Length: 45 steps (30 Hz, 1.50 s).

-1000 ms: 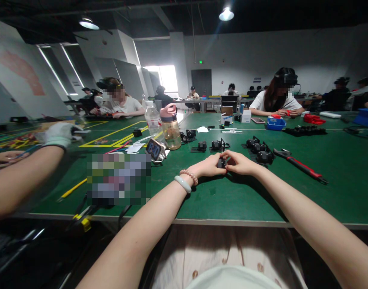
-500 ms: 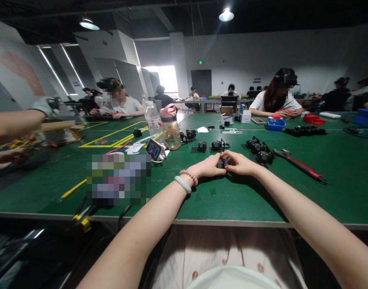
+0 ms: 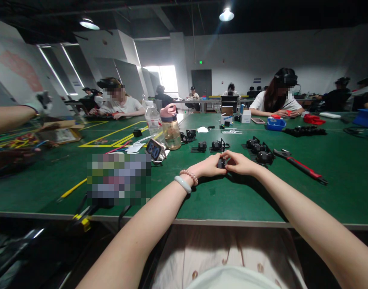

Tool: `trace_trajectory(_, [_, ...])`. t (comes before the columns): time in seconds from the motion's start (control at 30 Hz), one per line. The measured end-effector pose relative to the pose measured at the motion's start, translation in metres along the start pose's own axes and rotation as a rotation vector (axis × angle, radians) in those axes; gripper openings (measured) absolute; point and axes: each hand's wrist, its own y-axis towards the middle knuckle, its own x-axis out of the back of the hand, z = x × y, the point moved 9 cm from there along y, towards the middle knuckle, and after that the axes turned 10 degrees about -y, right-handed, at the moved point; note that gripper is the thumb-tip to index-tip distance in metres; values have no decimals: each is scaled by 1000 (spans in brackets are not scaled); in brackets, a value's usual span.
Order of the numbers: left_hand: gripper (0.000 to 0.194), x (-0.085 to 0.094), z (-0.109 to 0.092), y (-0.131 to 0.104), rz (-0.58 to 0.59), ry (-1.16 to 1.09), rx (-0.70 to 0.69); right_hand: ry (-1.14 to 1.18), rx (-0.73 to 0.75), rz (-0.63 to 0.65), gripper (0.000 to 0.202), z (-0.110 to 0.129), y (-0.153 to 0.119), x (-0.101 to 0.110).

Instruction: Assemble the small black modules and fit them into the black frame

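- and here's the left hand [image 3: 210, 165] and right hand [image 3: 240, 163], fingers curled, pinching a small black part [image 3: 221, 163] between them, over the green surface [image 3: 232, 202]!
- just beyond the right hand, a cluster of black modules [image 3: 263, 156]
- and right of that hand, a red-handled wrench [image 3: 304, 167]!

I find the room dim beneath a dark ceiling [image 3: 184, 7]. Left lamp [image 3: 88, 24] and right lamp [image 3: 226, 14] glow overhead, the right one trailing faint bluish glare. The far window [image 3: 168, 78] is blown out. My right forearm [image 3: 295, 196] shadows the green table [image 3: 229, 204]. The black part [image 3: 221, 163] at my fingers [image 3: 231, 154] loses detail. Edges stretch; a co-worker's gloved hand [image 3: 44, 102] blurs; pixel blocks mask a tabletop patch [image 3: 119, 176].
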Motion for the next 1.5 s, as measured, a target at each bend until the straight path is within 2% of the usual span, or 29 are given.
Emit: trace_trajectory(1.5, [57, 1, 2, 0, -4, -9, 22, 16, -2, 8, 38, -1, 0, -1])
